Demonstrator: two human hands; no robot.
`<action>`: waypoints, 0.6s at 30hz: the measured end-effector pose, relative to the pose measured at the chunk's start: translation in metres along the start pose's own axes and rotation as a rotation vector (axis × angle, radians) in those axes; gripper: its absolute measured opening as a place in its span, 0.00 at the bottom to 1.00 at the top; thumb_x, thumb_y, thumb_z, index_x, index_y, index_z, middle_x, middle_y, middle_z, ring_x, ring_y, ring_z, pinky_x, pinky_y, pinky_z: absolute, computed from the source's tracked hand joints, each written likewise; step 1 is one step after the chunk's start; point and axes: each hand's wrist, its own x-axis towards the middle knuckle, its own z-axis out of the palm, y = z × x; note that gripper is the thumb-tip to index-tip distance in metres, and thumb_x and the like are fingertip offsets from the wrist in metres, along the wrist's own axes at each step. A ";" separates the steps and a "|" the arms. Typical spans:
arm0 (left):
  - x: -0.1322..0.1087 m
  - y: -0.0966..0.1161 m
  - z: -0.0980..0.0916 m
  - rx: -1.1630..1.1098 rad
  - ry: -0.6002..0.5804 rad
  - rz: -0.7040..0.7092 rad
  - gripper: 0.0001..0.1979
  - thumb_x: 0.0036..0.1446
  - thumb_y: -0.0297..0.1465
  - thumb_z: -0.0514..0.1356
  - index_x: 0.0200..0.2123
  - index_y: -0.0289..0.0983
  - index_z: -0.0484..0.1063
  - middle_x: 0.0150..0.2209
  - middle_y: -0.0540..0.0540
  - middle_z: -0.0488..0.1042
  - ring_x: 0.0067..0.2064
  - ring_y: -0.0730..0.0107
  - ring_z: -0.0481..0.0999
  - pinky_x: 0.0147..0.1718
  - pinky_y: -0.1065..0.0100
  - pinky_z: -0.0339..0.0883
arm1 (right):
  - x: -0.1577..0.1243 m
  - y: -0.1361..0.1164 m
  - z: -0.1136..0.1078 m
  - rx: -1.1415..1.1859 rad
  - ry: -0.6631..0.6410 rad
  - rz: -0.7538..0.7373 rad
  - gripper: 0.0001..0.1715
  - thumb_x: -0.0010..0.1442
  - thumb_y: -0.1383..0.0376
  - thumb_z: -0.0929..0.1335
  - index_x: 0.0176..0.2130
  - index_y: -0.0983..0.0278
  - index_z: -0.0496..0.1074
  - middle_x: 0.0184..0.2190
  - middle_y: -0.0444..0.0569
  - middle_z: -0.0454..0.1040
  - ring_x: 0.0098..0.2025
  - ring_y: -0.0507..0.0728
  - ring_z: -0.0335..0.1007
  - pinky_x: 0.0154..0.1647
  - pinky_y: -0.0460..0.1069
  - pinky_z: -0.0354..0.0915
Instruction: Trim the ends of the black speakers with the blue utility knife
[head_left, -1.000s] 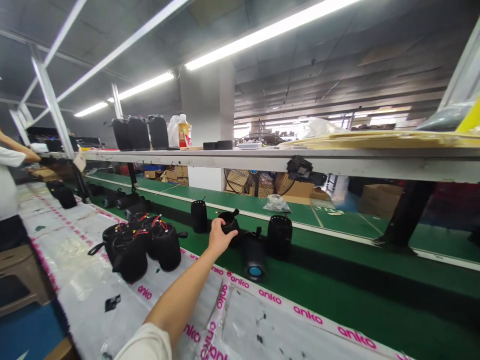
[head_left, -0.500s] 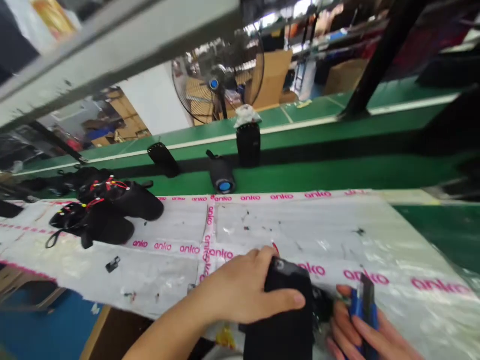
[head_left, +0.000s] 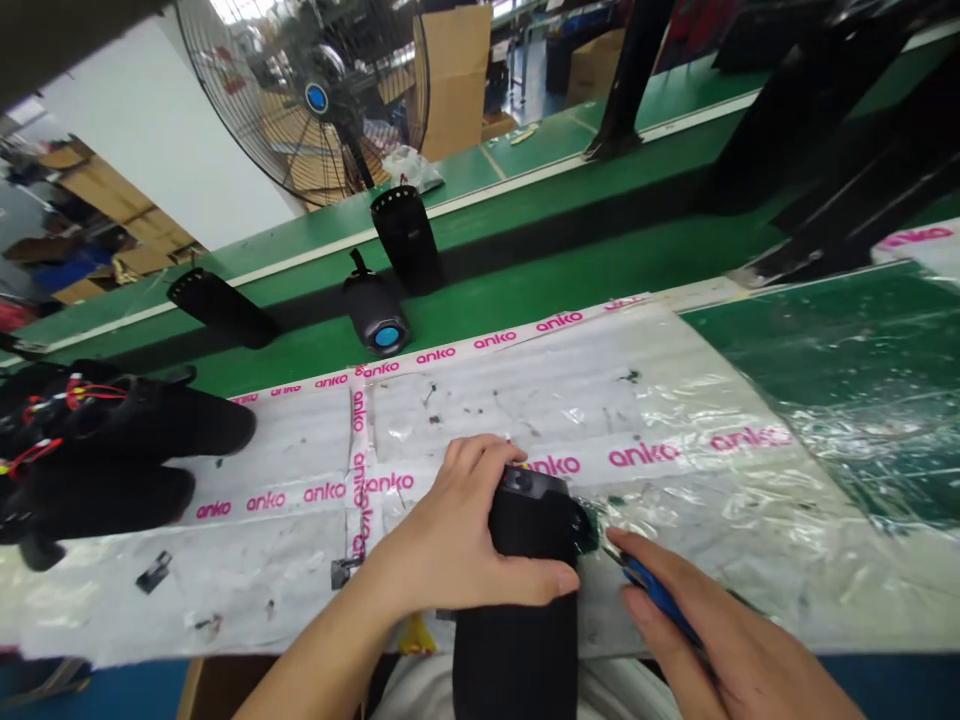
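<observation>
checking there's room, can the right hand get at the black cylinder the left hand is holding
Likely yes: the right hand, though holding a blue tool, is close by the black cylinder, on the side the left hand leaves uncovered.

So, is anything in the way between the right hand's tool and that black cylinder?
Nothing visible is. The blue-handled tool in the right hand points at the cylinder's near side; whether its tip touches is unclear. The left hand grips the opposite side, out of that path.
</observation>
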 end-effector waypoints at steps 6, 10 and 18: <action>0.015 0.002 0.010 -0.159 -0.108 0.105 0.41 0.46 0.41 0.78 0.63 0.45 0.71 0.67 0.38 0.69 0.72 0.41 0.65 0.74 0.39 0.60 | 0.032 0.000 -0.023 -0.408 -0.053 -0.245 0.20 0.76 0.71 0.55 0.59 0.65 0.68 0.30 0.45 0.75 0.22 0.59 0.76 0.17 0.54 0.70; 0.017 -0.002 0.010 -0.220 -0.104 0.106 0.38 0.44 0.41 0.79 0.58 0.45 0.73 0.66 0.39 0.70 0.71 0.41 0.66 0.74 0.41 0.59 | 0.030 0.001 -0.025 -0.405 -0.094 -0.256 0.19 0.75 0.71 0.56 0.58 0.64 0.68 0.28 0.43 0.73 0.22 0.58 0.76 0.19 0.54 0.70; 0.019 -0.003 0.009 -0.232 -0.115 0.093 0.36 0.44 0.40 0.80 0.56 0.45 0.73 0.67 0.39 0.69 0.72 0.41 0.65 0.74 0.42 0.57 | 0.031 0.002 -0.027 -0.405 -0.114 -0.250 0.21 0.72 0.73 0.57 0.59 0.64 0.67 0.29 0.44 0.73 0.23 0.58 0.76 0.19 0.54 0.70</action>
